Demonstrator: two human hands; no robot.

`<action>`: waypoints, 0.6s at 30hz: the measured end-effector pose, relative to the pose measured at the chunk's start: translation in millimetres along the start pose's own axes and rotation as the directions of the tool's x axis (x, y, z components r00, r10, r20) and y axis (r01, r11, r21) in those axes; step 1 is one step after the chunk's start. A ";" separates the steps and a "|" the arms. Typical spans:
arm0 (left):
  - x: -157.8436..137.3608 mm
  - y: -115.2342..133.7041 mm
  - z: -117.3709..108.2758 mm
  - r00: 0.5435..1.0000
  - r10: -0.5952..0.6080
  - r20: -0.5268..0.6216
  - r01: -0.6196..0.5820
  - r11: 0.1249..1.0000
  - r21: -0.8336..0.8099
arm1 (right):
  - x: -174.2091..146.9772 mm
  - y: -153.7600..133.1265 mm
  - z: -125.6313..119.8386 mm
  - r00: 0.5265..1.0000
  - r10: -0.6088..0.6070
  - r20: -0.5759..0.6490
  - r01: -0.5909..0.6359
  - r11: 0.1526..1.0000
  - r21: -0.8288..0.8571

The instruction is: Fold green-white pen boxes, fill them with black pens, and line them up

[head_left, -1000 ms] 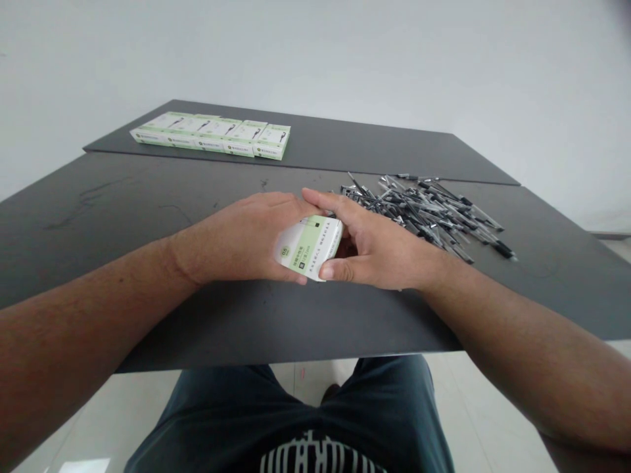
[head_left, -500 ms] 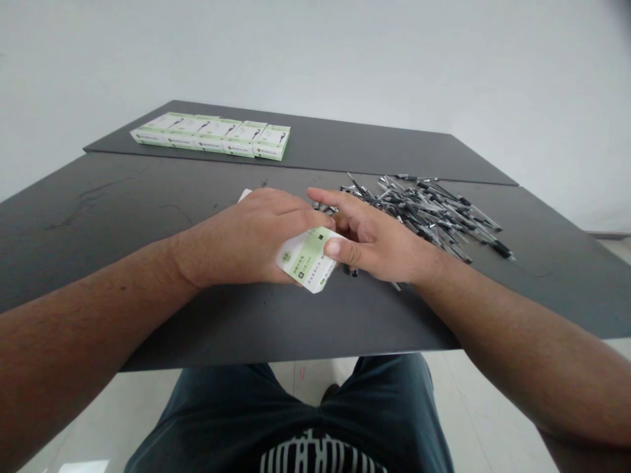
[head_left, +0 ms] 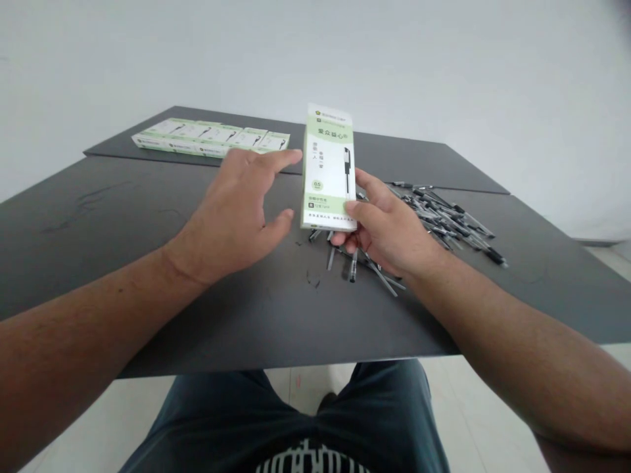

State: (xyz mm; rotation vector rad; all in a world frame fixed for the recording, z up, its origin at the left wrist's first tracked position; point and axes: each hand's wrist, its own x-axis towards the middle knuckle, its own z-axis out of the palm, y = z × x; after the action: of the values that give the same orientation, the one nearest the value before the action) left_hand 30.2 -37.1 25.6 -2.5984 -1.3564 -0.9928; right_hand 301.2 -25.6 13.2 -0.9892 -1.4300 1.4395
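Green-and-white card makes up the box [head_left: 325,174], now tilted up in the right hand [head_left: 392,226], its lower corner pinched between thumb and fingers. The left hand [head_left: 239,210], wrapped over it moments ago, has let go and spreads wide just beside it, leaving the right alone bearing it. Loose pens [head_left: 456,225] lie beneath and beyond the right hand; a row of boxes [head_left: 197,135] sits past the left.

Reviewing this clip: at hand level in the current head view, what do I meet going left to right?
Left hand → upright green-and-white box → right hand → pens at the heap's right side. The row of boxes overlaps the left hand's span, so it is left out.
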 end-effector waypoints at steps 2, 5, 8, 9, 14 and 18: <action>-1.2 -0.6 7.2 0.997 0.030 0.076 -0.019 0.990 -0.141 | 0.4 2.4 -1.2 0.999 -0.005 0.032 0.004 1.000 0.023; -3.8 0.5 15.6 0.979 0.091 0.185 -0.047 0.972 -0.230 | 0.8 5.8 -3.5 0.998 -0.006 0.062 0.004 1.000 0.028; -5.0 2.7 16.7 0.974 0.089 0.207 -0.046 0.978 -0.205 | -0.6 5.4 -2.1 0.996 -0.006 0.091 0.003 1.000 0.030; -5.0 3.3 15.9 0.977 0.073 0.200 -0.032 0.979 -0.202 | -1.5 4.4 -0.9 0.994 -0.003 0.105 0.000 1.000 0.027; -4.5 3.8 12.0 0.988 0.018 0.154 0.016 0.977 -0.212 | -4.0 2.1 2.9 0.987 -0.011 0.159 0.010 1.000 0.008; -5.8 4.2 11.4 0.990 0.012 0.143 0.022 0.972 -0.235 | -2.8 5.1 0.5 0.983 -0.015 0.184 0.015 1.000 0.005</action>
State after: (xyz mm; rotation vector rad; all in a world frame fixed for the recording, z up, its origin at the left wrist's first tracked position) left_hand 36.9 -40.2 14.3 -2.8928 -1.3512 -1.0463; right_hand 301.4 -28.3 8.0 -0.8592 -1.5630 1.5544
